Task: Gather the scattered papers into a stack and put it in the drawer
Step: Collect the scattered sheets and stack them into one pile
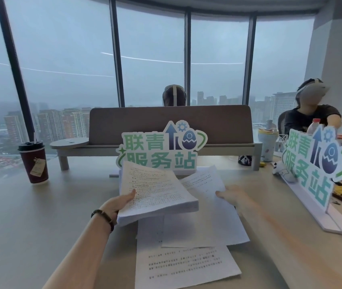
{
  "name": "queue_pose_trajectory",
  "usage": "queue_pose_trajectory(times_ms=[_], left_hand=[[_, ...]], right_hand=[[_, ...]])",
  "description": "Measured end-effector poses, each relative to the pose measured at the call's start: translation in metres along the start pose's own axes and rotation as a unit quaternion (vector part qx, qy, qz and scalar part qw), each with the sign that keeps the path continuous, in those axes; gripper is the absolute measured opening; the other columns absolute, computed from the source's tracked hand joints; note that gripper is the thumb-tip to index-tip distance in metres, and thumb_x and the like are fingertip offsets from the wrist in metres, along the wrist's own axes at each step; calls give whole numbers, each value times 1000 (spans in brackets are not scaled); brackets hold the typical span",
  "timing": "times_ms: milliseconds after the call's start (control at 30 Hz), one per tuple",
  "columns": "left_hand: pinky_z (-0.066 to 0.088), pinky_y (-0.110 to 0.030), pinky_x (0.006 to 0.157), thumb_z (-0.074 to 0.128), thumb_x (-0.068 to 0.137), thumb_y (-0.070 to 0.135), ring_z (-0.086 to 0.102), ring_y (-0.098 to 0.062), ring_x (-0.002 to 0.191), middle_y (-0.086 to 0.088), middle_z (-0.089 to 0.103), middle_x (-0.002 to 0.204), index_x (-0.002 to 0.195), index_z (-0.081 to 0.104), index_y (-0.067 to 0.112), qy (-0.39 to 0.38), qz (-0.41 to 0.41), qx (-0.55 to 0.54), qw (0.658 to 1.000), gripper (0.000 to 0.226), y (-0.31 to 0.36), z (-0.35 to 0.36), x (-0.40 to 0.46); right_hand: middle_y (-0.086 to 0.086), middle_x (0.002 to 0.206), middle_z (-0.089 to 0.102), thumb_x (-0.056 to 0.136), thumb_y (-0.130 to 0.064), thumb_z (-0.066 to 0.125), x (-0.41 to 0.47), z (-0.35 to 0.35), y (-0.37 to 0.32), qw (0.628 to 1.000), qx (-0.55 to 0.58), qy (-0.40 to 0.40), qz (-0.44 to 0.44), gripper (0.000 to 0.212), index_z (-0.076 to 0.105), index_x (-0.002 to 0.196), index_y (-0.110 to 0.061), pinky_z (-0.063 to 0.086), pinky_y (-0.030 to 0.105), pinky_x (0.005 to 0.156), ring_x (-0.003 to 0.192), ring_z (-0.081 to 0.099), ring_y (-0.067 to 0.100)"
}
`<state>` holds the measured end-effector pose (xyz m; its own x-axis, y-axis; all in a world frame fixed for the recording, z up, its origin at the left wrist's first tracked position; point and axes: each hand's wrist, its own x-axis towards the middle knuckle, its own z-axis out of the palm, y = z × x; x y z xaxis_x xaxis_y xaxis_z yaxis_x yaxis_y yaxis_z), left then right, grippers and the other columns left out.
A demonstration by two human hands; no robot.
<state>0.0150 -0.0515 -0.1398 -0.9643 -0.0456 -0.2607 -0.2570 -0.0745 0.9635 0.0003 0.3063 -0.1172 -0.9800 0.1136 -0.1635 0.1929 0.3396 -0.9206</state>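
Observation:
My left hand grips a thick stack of printed papers by its left edge, thumb on top, lifted and tilted above the desk. My right hand lies on a loose printed sheet to the right of the stack, fingers stretched over the paper. More loose sheets lie overlapped on the desk under both hands. A large printed page sits nearest me. No drawer is visible.
A green-lettered sign stands right behind the papers, and a second one at the right. A dark red coffee cup stands far left. A grey shelf divider crosses the desk. Two people sit beyond it.

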Motion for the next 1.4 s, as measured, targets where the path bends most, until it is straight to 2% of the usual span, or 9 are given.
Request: queue_pose_trajectory(times_ms=[100,267,367,500,667,933,1133,1300,1400], left_hand=[[58,-27,59,47,102,24,64,-22,87,-9,67,102,108,61,6,-12,-11,-20,1000,23,0,11,-3],[55,-36,81,50,102,26,65,-26,95,-11,68,110,109,63,8,-27,-14,-31,999,24,-4,23,-2],[51,-39,95,49,102,27,64,-28,104,-12,67,116,112,64,9,-34,-12,-25,999,25,-6,27,-2],[53,-32,78,48,102,26,65,-23,93,-10,68,109,107,64,9,-34,-14,-23,999,24,-4,28,-5],[56,-31,71,47,103,24,66,-24,90,-9,69,103,107,63,9,-42,-15,-39,998,22,-3,32,-10],[59,-27,58,46,103,25,64,-24,89,-9,67,105,109,61,10,-40,-6,-37,998,22,4,24,-13],[61,-28,61,44,104,23,65,-25,93,-9,68,105,107,62,11,-58,-8,-27,998,22,3,21,-12],[59,-31,68,45,103,26,65,-26,96,-10,68,108,108,63,12,-60,-17,-9,998,23,1,19,-12],[60,-34,72,47,102,27,65,-30,102,-13,68,115,116,62,10,-62,-19,-1,998,26,1,15,-11]], right_hand=[[15,108,69,91,-11,67,0,6,-1,1000,-5,-19,2,20,60,109,-7,55,49,92,96,68,33],[19,123,60,86,1,70,-1,15,4,999,21,-24,10,49,46,128,-3,53,50,94,109,62,36],[17,111,66,82,0,73,-3,17,8,998,22,-43,27,33,53,108,-2,53,57,92,105,64,37],[13,111,71,83,2,71,-5,22,4,998,22,-55,-9,28,67,110,-3,54,35,78,99,66,29],[17,104,74,76,12,74,-7,27,6,994,57,-94,23,41,67,114,-1,57,55,86,96,70,37],[16,100,73,77,-4,83,-12,18,6,996,77,-40,32,21,67,90,-10,57,51,89,93,70,34],[17,111,70,90,-11,71,-12,7,4,995,43,-78,54,24,65,113,-5,52,46,95,104,67,33],[15,108,71,88,-16,74,-4,-15,-29,998,-3,-27,-48,20,71,101,-2,51,18,60,70,68,15],[6,108,66,89,-34,70,-10,-32,-65,990,-102,0,-97,31,69,102,-6,43,21,63,80,59,13]])
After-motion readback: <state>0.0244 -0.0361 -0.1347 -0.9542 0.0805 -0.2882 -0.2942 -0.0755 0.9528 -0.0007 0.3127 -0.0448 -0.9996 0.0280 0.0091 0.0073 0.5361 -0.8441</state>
